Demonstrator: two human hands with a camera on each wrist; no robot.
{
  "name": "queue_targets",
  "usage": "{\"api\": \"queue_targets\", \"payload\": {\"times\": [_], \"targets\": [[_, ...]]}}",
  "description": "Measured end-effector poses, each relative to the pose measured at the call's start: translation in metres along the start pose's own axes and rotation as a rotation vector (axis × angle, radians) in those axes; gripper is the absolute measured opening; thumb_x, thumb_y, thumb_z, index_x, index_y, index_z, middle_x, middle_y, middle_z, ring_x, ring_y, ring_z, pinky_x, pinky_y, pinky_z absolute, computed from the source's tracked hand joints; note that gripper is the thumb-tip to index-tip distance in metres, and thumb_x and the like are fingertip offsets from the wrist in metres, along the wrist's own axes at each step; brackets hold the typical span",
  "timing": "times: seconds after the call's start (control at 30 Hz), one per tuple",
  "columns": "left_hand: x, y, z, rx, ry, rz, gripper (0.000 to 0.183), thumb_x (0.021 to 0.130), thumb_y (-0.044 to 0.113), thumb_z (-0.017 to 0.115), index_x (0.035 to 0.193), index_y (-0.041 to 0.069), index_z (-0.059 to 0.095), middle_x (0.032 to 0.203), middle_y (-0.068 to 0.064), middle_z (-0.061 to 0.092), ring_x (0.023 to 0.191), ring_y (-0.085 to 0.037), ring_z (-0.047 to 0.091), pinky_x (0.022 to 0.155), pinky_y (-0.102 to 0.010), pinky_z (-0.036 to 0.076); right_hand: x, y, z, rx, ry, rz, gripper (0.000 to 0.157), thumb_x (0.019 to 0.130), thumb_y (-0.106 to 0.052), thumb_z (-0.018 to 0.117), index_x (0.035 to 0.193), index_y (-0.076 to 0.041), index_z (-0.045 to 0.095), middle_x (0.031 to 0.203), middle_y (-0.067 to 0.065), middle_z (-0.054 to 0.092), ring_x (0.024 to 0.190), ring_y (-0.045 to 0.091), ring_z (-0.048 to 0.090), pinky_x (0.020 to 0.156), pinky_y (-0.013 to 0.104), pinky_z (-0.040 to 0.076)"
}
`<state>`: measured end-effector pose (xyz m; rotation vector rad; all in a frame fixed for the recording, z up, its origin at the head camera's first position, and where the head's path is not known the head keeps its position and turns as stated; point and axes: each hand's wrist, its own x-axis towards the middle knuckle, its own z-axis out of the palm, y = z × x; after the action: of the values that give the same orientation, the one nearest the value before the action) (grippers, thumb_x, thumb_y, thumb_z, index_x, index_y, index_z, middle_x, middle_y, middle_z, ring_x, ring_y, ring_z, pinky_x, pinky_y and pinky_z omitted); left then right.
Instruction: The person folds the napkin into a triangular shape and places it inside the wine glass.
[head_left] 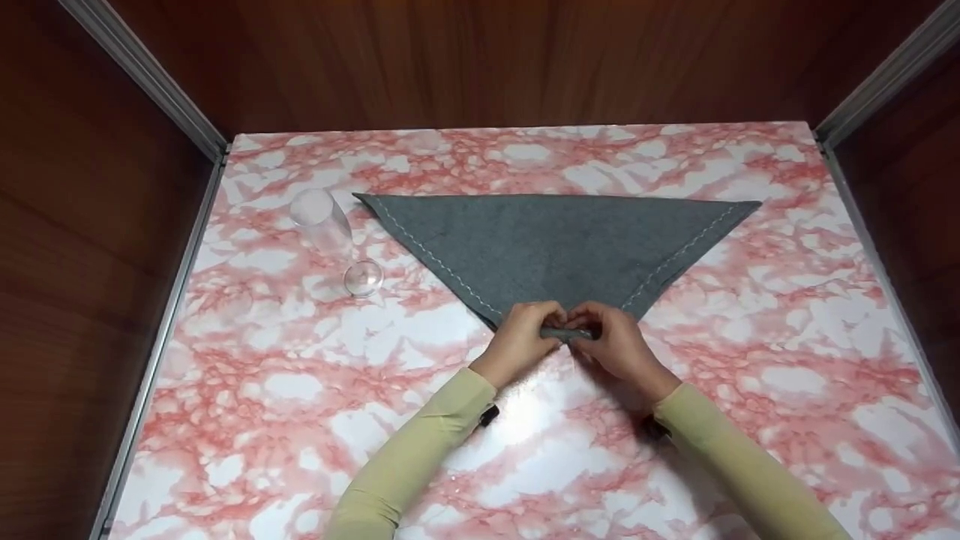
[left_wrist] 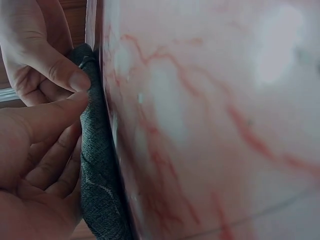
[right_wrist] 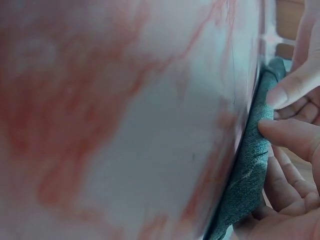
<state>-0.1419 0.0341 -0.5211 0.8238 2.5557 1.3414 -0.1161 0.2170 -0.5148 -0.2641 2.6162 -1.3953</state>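
A grey cloth (head_left: 555, 240) with white stitching along its slanted sides lies folded into a triangle, its long edge at the back. Its near corner is turned up into a small roll. My left hand (head_left: 525, 330) pinches this roll from the left, thumb in front. Close beside it, my right hand (head_left: 615, 341) pinches the same roll from the right. Seen from the left wrist, the rolled cloth edge (left_wrist: 97, 150) runs past both thumbs. The right wrist view shows the thumbs against the roll (right_wrist: 250, 165), with fingers curled behind it.
A clear stemmed glass (head_left: 326, 229) is left of the cloth, its round foot (head_left: 364, 278) towards me. The red-and-white marbled table (head_left: 300, 420) has dark wood panels (head_left: 480, 60) at its back and sides, with metal strips (head_left: 150, 75) at the corners.
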Motion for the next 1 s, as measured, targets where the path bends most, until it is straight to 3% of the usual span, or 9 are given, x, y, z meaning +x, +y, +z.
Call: {"api": "queue_targets", "payload": {"times": [0.13, 0.47, 0.7, 1.0], "targets": [[-0.0003, -0.0016, 0.0004, -0.028, -0.008, -0.004, 0.028, 0.075, -0.005, 0.078, 0.099, 0.005, 0.067, 0.098, -0.003, 0.069, 0.092, -0.009, 0.062, 0.081, -0.018, 0.046, -0.0004, -0.0011, -0.0014, 0.025, -0.025, 0.004, 0.025, 0.085, -0.005, 0.072, 0.109, -0.010, 0.066, 0.097, 0.001, 0.069, 0.087, 0.017, 0.064, 0.066, 0.029, 0.050], [0.0030, -0.0019, 0.0011, -0.004, -0.019, -0.014, 0.024, 0.078, -0.003, 0.076, 0.098, 0.006, 0.067, 0.095, -0.002, 0.069, 0.091, -0.009, 0.062, 0.080, -0.018, 0.047, 0.0014, 0.0004, -0.0021, 0.059, -0.031, -0.026, 0.024, 0.084, 0.002, 0.070, 0.106, -0.008, 0.067, 0.103, 0.006, 0.067, 0.098, 0.022, 0.063, 0.078, 0.039, 0.051], [0.0061, -0.0002, -0.0014, 0.020, -0.015, -0.034, 0.025, 0.079, -0.002, 0.075, 0.098, 0.007, 0.061, 0.090, 0.000, 0.068, 0.089, -0.010, 0.062, 0.079, -0.020, 0.047, 0.0022, -0.0021, -0.0001, 0.130, -0.007, -0.055, 0.033, 0.083, 0.005, 0.070, 0.113, -0.006, 0.063, 0.102, 0.009, 0.066, 0.099, 0.023, 0.063, 0.083, 0.040, 0.051], [0.0077, -0.0012, -0.0022, 0.070, -0.005, -0.012, 0.029, 0.082, -0.001, 0.072, 0.102, 0.006, 0.053, 0.092, -0.005, 0.069, 0.091, -0.015, 0.065, 0.078, -0.024, 0.049, 0.0042, -0.0029, 0.0009, 0.049, 0.001, -0.082, 0.046, 0.083, 0.006, 0.069, 0.125, -0.011, 0.057, 0.100, 0.005, 0.066, 0.097, 0.019, 0.063, 0.085, 0.035, 0.051]]}}
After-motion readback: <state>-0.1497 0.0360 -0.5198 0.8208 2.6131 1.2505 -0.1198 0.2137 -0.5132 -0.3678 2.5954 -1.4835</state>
